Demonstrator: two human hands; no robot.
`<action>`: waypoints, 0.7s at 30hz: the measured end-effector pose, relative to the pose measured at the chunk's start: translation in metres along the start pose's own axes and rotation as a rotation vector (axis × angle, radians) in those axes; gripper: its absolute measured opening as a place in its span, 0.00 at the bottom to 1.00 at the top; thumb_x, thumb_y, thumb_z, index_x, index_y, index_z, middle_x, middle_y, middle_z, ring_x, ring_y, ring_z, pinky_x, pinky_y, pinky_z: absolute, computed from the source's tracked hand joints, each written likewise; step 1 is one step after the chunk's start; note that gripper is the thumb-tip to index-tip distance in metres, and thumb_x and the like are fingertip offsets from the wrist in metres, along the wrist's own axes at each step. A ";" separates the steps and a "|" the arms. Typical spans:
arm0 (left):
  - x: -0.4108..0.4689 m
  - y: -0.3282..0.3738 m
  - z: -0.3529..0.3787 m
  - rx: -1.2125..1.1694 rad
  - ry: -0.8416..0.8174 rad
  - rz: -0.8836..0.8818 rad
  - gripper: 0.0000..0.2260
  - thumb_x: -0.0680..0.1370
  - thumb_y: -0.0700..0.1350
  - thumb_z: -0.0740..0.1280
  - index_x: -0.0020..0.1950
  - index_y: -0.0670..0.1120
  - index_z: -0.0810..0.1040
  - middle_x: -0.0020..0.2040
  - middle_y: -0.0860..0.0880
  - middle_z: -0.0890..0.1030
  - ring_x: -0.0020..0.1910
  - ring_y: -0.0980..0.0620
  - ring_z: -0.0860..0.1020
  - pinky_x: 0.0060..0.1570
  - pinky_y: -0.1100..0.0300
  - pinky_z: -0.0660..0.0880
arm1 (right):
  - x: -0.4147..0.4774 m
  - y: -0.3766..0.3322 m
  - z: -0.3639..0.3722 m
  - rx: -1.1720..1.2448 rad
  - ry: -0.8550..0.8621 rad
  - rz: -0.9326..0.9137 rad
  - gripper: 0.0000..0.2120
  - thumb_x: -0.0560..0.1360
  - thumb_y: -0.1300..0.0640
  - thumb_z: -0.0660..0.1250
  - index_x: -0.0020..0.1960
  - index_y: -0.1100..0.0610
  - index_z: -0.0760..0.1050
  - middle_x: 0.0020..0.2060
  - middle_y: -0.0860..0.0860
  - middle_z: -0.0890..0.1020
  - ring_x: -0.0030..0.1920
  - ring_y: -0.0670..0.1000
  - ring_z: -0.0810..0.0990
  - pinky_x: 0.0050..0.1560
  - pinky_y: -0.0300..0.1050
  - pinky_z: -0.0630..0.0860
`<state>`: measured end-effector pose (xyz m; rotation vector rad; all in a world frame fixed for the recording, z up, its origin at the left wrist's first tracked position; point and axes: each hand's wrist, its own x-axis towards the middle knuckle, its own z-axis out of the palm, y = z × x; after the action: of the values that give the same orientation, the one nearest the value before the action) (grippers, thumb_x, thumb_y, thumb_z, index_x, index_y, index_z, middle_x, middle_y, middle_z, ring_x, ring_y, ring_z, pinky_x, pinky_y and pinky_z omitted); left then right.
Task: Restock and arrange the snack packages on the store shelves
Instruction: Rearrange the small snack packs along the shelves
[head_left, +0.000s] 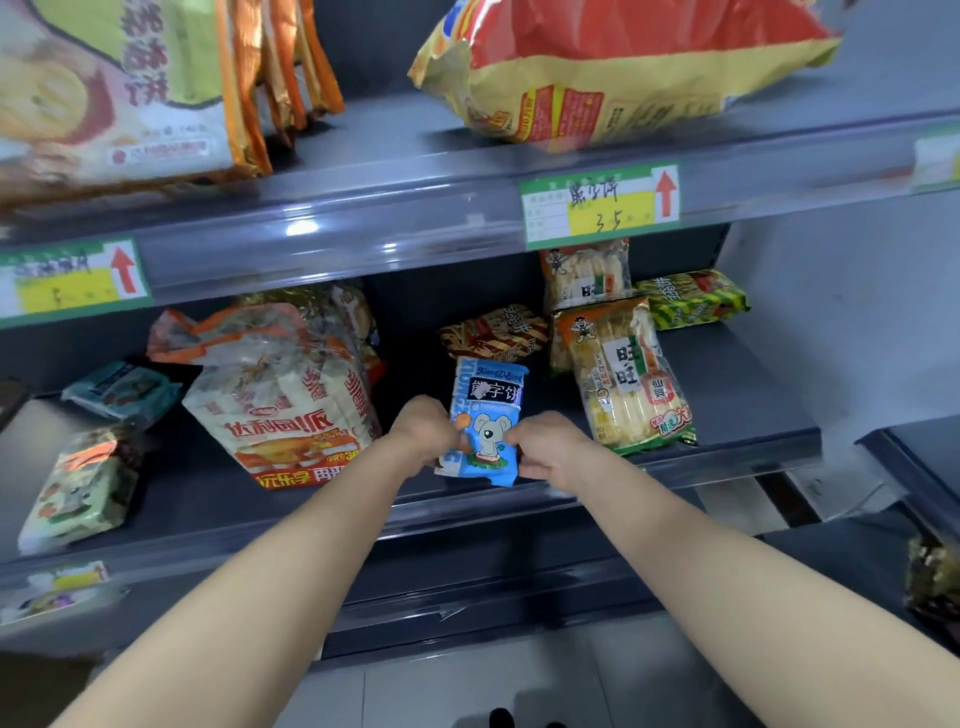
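Packet (489, 402) lettered "XiongZiBing" is pinched by left hand (423, 431), right hand (545, 451).

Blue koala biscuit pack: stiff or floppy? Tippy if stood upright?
Probably fairly stiff: the blue biscuit pack holds a flat, boxy shape while the left hand and right hand pinch its lower edges. Tall and narrow, so likely tippy upright.

Grey metal shelves (727, 395) above pale tiled floor (441, 691).
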<state>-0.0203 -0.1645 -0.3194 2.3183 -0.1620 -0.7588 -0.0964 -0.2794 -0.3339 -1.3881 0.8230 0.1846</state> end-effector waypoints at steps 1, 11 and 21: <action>-0.011 0.003 -0.001 -0.021 0.013 0.008 0.11 0.68 0.34 0.74 0.38 0.42 0.73 0.42 0.43 0.79 0.45 0.45 0.79 0.50 0.52 0.78 | -0.005 -0.001 -0.003 -0.020 0.014 -0.023 0.09 0.76 0.69 0.61 0.54 0.68 0.75 0.56 0.61 0.81 0.50 0.55 0.82 0.52 0.51 0.80; -0.133 0.027 0.011 0.066 0.201 0.138 0.16 0.69 0.38 0.74 0.34 0.44 0.66 0.32 0.49 0.73 0.32 0.52 0.70 0.32 0.56 0.71 | -0.103 0.002 -0.051 -0.157 0.041 -0.245 0.15 0.75 0.63 0.66 0.57 0.73 0.73 0.52 0.63 0.82 0.52 0.59 0.82 0.54 0.54 0.79; -0.252 0.074 0.020 0.036 0.281 0.406 0.13 0.71 0.41 0.73 0.52 0.48 0.75 0.46 0.55 0.80 0.43 0.59 0.78 0.40 0.63 0.75 | -0.218 -0.018 -0.114 -0.284 0.010 -0.683 0.02 0.74 0.58 0.69 0.45 0.56 0.79 0.44 0.51 0.84 0.46 0.49 0.84 0.47 0.51 0.82</action>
<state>-0.2322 -0.1534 -0.1631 2.2913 -0.5031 -0.2273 -0.2886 -0.3127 -0.1828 -1.8614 0.2984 -0.2444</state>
